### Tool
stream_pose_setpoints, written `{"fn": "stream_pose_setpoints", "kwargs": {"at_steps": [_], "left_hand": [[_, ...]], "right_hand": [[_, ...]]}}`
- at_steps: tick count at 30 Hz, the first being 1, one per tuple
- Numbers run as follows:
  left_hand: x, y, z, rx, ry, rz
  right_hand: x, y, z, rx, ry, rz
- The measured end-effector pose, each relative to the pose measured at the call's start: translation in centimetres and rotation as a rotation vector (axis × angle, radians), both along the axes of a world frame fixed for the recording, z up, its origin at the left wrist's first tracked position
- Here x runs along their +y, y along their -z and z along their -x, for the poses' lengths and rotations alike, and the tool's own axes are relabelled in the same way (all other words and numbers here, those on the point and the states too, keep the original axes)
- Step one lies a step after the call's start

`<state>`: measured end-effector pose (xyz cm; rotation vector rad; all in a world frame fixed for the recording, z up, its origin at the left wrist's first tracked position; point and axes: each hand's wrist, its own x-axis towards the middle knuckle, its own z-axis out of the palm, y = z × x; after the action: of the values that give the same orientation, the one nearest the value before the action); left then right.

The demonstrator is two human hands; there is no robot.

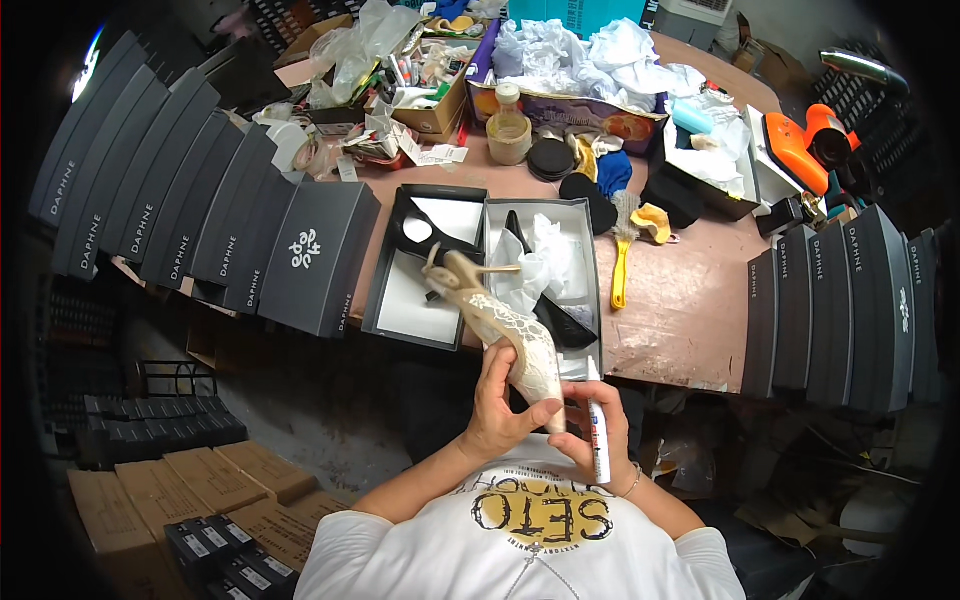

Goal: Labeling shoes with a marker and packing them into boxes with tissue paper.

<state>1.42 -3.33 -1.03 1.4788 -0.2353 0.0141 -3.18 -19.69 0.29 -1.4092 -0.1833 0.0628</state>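
Observation:
A cream lace high-heeled shoe [527,357] is tilted in front of my chest, its toe toward me and its heel and strap pointing away. My left hand [500,408] grips its side, thumb near the toe. My right hand [598,420] holds a white marker pen [598,432] upright between its fingers, with the thumb close to the shoe's toe. Just beyond lies an open dark shoebox [594,255] with white tissue paper [548,262] and black shoes [566,322] inside. Beside it, the box's lid [378,300] carries another black shoe [420,232].
Dark shoeboxes stand in rows at left [318,258] and right [878,305]. A yellow-handled brush [621,272], a glue jar [509,137], a purple carton [640,128] of crumpled paper and an orange heat gun [797,150] occupy the table. Brown cartons [215,480] sit on the floor at left.

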Motion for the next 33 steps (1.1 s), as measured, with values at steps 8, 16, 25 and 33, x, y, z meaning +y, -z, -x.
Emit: {"fn": "stream_pose_setpoints", "kwargs": {"at_steps": [8, 16, 25, 33], "left_hand": [[1.3, -1.5, 0.5, 0.038, 0.064, -0.238], [1.4, -2.8, 1.2, 0.000, 0.182, -0.440], [1.3, -3.4, 1.0, -0.016, 0.205, -0.478], [1.4, -3.5, 1.0, -0.073, 0.195, -0.512]], "right_hand": [[-2.5, -0.6, -0.6, 0.002, 0.155, -0.060], [-0.9, -3.7, -2.6, -0.307, 0.109, 0.284], [-0.1, -2.1, -2.4, -0.251, 0.103, 0.294], [0.5, -2.7, -2.7, -0.320, 0.083, 0.373]]}}
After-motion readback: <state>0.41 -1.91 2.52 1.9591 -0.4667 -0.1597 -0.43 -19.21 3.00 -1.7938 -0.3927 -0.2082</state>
